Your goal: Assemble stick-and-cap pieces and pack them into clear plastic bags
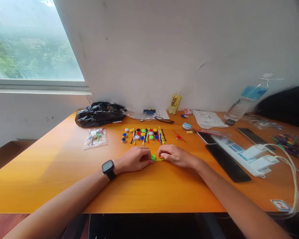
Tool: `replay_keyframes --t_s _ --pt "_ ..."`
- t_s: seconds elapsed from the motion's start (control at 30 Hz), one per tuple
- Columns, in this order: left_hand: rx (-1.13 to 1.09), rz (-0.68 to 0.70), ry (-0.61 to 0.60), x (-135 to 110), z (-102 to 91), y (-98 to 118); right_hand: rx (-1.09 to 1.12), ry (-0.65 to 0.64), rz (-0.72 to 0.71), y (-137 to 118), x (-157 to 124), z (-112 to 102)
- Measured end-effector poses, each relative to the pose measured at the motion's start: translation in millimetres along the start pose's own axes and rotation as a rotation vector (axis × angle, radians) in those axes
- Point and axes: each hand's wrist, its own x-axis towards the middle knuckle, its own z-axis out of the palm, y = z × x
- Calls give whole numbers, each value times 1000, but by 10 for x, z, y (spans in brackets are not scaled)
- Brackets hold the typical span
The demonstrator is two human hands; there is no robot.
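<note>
My left hand point(137, 158), with a black watch on its wrist, is closed at a small round green disc point(152, 156) just above the table. From beside the disc a thin green plastic stick point(160, 160) runs to my right hand point(175, 156), whose thumb and forefinger pinch its other end. My fingers partly hide both pieces, so I cannot tell whether they are joined. Just beyond my hands lie rows of small coloured discs point(143, 134) and thin coloured sticks point(147, 135). A red disc on a red stick point(178, 137) rests to their right.
At left are a clear bag of small parts point(95, 138) and a black plastic bag point(99, 113). A yellow drink pack point(174, 104) stands by the wall. On the right lie phones point(206, 137), a white power strip point(235, 152) with cables, and a tilted water bottle point(249, 98).
</note>
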Motion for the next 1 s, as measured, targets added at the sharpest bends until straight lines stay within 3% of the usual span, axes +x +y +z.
replay_keyframes --t_s 0.13,0.33,0.5,0.67,1.0 --pt "-20 -53 58 8 22 -24 7 -19 73 -5 -9 18" --pt "-250 -109 -25 -6 -19 -24 136 -53 112 -3 -18 54" --pt "-448 -224 49 8 -64 -12 228 100 121 -26 50 183" --pt "-414 -237 112 34 -95 -6 211 199 135 -6 98 275" --pt "-347 -224 152 31 -75 -30 110 161 118 -25 80 247"
